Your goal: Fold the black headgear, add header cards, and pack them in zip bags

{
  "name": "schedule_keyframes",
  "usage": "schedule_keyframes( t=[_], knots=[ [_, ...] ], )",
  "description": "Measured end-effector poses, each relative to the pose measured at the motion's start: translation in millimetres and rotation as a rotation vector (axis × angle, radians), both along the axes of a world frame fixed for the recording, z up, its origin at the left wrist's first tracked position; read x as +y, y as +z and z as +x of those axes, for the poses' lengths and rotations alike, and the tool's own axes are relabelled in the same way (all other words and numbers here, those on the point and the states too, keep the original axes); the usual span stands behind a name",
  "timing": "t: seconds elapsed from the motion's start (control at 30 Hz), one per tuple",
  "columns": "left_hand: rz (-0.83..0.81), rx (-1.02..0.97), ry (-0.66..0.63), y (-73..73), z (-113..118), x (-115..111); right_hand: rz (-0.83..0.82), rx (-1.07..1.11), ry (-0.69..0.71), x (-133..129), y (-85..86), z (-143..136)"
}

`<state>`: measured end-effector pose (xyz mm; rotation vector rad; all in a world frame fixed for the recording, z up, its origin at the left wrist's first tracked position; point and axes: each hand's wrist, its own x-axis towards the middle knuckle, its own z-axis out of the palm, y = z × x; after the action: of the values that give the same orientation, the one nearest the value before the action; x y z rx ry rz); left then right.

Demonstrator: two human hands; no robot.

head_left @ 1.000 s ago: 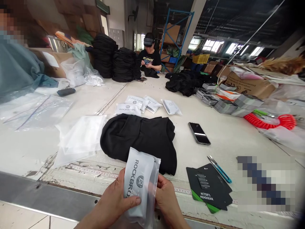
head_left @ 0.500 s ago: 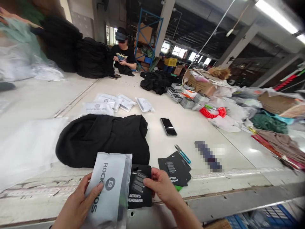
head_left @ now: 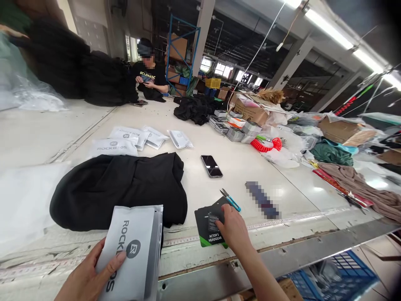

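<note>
My left hand (head_left: 97, 269) holds a grey zip bag (head_left: 138, 251) printed with a brand name and round logo, thumb on its front. Black printed header cards (head_left: 206, 221) with green corners lie overlapping to the right of the bag. My right hand (head_left: 233, 228) grips the right side of the top card, thumb on its face and fingers over the edge. Behind the bag, a folded black cloth garment (head_left: 119, 190) lies on the table. Thread snips (head_left: 231, 200) with blue handles rest just beyond the cards.
A phone (head_left: 211, 166) and a pixelated dark strip (head_left: 263, 200) lie on the table (head_left: 175, 184). Several filled bags (head_left: 114, 146) sit behind the garment. Stacked small packs (head_left: 234, 133) and a red coiled hose (head_left: 266, 144) are at right. A co-worker (head_left: 150, 75) sits at the far side.
My right hand has left the card at the bag's opening and moved right to the cards on the table. That card no longer sticks out of the bag. The view has shifted.
</note>
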<state>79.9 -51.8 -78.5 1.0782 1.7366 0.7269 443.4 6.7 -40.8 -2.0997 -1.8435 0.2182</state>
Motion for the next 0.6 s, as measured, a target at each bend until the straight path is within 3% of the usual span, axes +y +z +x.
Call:
schedule_keyframes(
  t=[0.07, 0.13, 0.2, 0.3, 0.4, 0.6],
  knots=[
    [-0.116, -0.075, -0.007, 7.3, 1, 1, 0.062, -0.054, 0.029, -9, -3.3, -6],
    [-0.127, -0.234, 0.021, 19.2, 7, -3, 0.08, 0.085, 0.031, -20, -4.6, -18],
    [-0.127, -0.449, 0.075, 33.4, 15, -10, 0.028, 0.366, 0.037, -33, -3.5, -37],
    [-0.159, -0.738, 0.193, 51.5, 25, -19, -0.245, 0.871, 0.126, -48, 1.1, -77],
    [-0.147, -0.886, 0.266, 58.3, 26, -22, -0.38, 1.18, 0.167, -53, 5.1, -117],
    [-0.094, -0.997, 0.23, 57.1, 18, -23, -0.377, 1.213, 0.096, -40, 8.9, -160]
  ],
)
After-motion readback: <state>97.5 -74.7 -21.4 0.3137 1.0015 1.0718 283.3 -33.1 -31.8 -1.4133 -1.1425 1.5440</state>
